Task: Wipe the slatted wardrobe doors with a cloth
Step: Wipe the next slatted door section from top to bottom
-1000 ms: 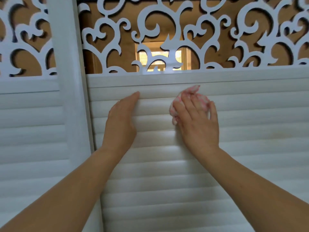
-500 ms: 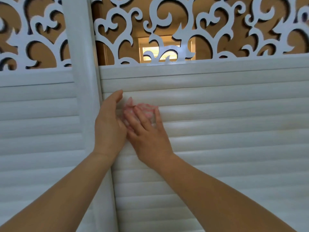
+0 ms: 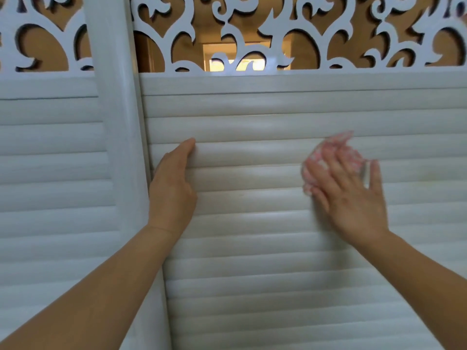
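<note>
A white slatted wardrobe door [image 3: 265, 261] fills most of the view, with a second slatted door [image 3: 50, 173] to its left. My right hand [image 3: 351, 195] presses a pink and white cloth [image 3: 316, 162] flat against the upper slats, fingers spread over it; the cloth shows above and left of my fingers, and both are blurred by motion. My left hand [image 3: 174, 188] lies flat on the slats near the door's left edge, fingers together, holding nothing.
A white upright frame post [image 3: 118, 135] separates the two doors. Above the slats runs a white cut-out scroll panel [image 3: 278, 34] with a brown backing and a bright opening [image 3: 235, 61] seen through it.
My right hand swept the cloth left until it met my left hand, then back right along the slats. My left hand stayed braced near the door's left edge.
</note>
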The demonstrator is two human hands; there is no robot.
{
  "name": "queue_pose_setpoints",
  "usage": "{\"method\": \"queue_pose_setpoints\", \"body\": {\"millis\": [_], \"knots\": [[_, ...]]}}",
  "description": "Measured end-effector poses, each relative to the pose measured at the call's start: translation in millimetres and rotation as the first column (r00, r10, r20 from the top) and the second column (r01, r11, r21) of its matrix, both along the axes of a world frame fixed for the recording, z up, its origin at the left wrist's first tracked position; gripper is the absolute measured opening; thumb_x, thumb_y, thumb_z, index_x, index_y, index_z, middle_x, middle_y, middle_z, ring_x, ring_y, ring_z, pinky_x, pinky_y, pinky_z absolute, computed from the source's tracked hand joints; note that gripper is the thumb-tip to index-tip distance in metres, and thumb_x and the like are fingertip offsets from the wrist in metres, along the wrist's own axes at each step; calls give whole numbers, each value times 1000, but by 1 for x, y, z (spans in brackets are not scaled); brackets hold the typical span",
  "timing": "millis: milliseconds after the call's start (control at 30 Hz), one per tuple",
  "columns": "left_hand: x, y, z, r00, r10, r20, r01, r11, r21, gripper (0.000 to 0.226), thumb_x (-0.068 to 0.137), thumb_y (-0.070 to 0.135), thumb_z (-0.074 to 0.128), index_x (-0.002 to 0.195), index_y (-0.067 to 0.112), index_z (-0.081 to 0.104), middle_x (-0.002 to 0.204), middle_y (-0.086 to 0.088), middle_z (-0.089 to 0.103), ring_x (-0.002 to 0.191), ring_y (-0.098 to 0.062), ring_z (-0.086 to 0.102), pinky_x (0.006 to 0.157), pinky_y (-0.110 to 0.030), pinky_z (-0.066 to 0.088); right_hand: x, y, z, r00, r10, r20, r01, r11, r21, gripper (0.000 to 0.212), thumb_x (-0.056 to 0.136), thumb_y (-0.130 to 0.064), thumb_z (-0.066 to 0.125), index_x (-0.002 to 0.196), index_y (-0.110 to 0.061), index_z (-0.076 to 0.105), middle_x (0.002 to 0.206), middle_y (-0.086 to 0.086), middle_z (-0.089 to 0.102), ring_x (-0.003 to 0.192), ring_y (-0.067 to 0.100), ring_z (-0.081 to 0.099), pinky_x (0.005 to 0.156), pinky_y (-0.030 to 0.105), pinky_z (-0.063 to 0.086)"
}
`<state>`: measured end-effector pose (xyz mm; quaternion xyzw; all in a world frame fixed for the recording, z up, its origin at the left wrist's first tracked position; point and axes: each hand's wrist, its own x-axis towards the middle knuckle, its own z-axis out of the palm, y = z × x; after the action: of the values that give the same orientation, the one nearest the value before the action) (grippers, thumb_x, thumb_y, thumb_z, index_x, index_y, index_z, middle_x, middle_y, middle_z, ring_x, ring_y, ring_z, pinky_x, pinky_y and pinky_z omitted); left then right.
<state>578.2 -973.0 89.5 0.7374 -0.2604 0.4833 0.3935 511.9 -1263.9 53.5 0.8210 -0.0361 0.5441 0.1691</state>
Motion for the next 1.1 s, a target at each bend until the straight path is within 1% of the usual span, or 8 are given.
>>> {"method": "queue_pose_setpoints", "body": {"millis": [133,267,367,467,567,800,967,1100], "knots": [[-4,-1,4,999,-48,-6,47,997,-66,74,72,-25,33,136,11,42,123,2,55,114,-7,45,102,-17,32,7,17,-14,997,28,75,-39,988,146,50,95,-36,27,143,-21,29,152,12,29,139,29,27,106,63,9],[-3,3,6,998,-57,-25,56,997,-50,76,70,-23,34,137,14,40,121,6,54,110,-2,45,92,1,27,29,67,-21,985,156,77,-154,987,-41,50,94,-30,39,143,-19,36,151,13,32,139,30,23,107,65,13],[-4,4,3,999,-45,-5,45,999,1,73,69,-15,32,137,12,40,126,-3,57,114,-11,48,95,-8,30,44,105,-25,967,242,75,-226,958,-176,53,87,-20,53,140,-17,44,148,12,38,137,32,30,104,69,17],[-2,5,-5,998,-11,55,6,996,87,72,65,-6,29,135,6,43,129,-11,54,120,-24,49,100,-17,28,51,130,-26,952,307,5,-294,914,-278,51,86,-15,48,137,-17,50,146,11,41,136,32,36,103,70,20],[-1,8,-12,998,21,59,-29,991,131,69,68,-13,32,134,4,44,133,-15,50,125,-28,45,105,-20,24,46,103,-21,964,266,-25,-256,890,-378,45,90,-21,49,136,-18,51,145,9,44,134,32,39,104,68,21],[1,12,-17,998,23,57,-31,989,142,73,71,-24,35,137,7,41,138,-14,45,130,-25,38,107,-18,20,13,37,-34,996,88,27,-77,961,-265,46,94,-29,46,139,-20,47,147,8,41,135,28,37,106,65,19],[0,4,-18,993,47,110,-59,992,108,72,66,-22,34,133,2,45,133,-20,48,127,-32,41,104,-14,18,34,103,-38,980,196,-26,-197,956,-219,49,88,-22,46,137,-19,50,145,10,44,135,31,37,103,68,21],[-4,-1,-21,988,53,146,-72,989,129,64,69,-2,27,130,0,48,130,-21,50,126,-34,42,107,-20,20,46,139,-43,961,253,-115,-274,926,-260,52,84,-18,53,136,-23,51,146,6,42,136,30,36,104,70,19]]}}
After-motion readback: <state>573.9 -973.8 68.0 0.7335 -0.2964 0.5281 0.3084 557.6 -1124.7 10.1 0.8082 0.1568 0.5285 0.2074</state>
